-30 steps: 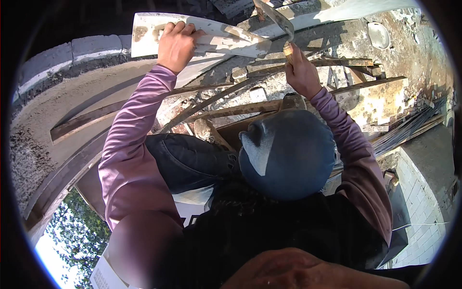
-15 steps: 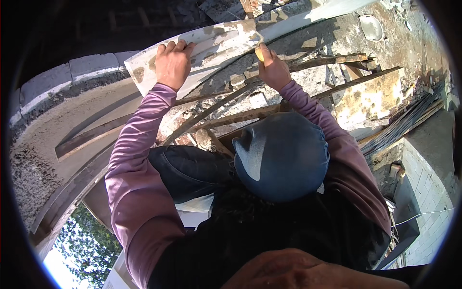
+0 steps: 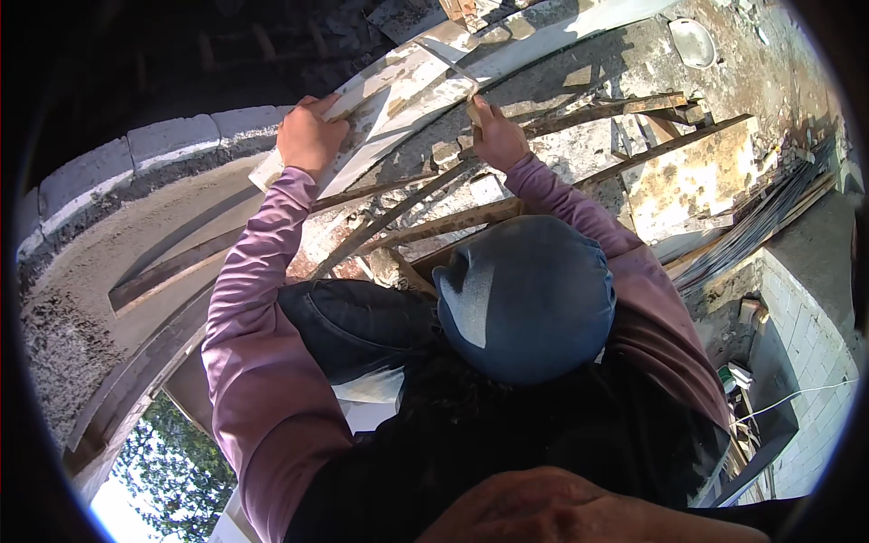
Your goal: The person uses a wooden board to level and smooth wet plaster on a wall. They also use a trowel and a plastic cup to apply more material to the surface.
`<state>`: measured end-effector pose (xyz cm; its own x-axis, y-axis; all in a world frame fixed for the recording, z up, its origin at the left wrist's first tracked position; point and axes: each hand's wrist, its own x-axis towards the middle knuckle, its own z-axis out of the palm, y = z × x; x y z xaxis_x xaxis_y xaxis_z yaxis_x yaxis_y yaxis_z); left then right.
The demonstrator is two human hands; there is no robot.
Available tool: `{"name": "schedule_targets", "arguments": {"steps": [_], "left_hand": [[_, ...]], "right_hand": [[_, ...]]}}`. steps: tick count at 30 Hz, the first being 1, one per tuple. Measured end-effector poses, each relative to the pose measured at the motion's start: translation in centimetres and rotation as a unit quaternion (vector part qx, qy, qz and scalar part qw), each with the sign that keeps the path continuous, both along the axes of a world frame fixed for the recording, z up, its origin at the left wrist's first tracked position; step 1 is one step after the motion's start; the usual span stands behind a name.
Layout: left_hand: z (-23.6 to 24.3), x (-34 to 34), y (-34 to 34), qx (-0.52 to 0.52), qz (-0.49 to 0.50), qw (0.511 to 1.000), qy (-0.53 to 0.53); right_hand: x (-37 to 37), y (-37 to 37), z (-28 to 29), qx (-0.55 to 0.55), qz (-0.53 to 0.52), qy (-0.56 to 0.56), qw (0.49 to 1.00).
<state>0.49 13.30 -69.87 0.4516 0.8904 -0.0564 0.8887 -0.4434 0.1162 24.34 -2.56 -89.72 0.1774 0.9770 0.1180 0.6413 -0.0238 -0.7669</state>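
Observation:
My left hand [image 3: 310,138] is closed round the edge of a long white board [image 3: 376,77] smeared with grey patches, near its left end. The board leans over the top of a curved pale wall. In my right hand [image 3: 498,136] is a trowel [image 3: 450,65], its pale yellowish handle wrapped by the fingers. The trowel's thin blade points up and left, over the far end of the board. Whether the blade touches the board I cannot tell.
Below my hands several wooden beams [image 3: 453,220] cross over rubble. Pale blocks [image 3: 174,143] line the wall top at left. My bent knee [image 3: 525,299] is close in front. A white oval basin [image 3: 693,43] lies far right, above a bundle of thin rods [image 3: 760,226].
The board has tipped, so less of its face shows. My left hand has shifted slightly left and down its edge. My right hand has moved slightly left with the trowel, whose blade now shows more.

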Motion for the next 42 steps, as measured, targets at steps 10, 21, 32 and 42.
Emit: {"name": "schedule_targets", "arguments": {"steps": [10, 21, 32, 42], "left_hand": [[-1.6, -3.0, 1.6, -0.201, 0.117, 0.971, -0.055], [-0.2, -0.8, 0.5, -0.023, -0.156, 0.981, 0.117], [0.0, -1.0, -0.9, 0.146, -0.287, 0.941, 0.105], [0.3, 0.4, -0.8, 0.201, -0.265, 0.936, 0.118]], "right_hand": [[5.1, -3.7, 6.0, -0.024, 0.168, -0.082, 0.982], [11.9, 4.0, 8.9, 0.036, 0.327, -0.312, 0.891], [9.9, 1.9, 10.7, 0.042, 0.238, -0.221, 0.945], [8.2, -1.6, 8.7, -0.019, 0.12, -0.119, 0.985]]}}
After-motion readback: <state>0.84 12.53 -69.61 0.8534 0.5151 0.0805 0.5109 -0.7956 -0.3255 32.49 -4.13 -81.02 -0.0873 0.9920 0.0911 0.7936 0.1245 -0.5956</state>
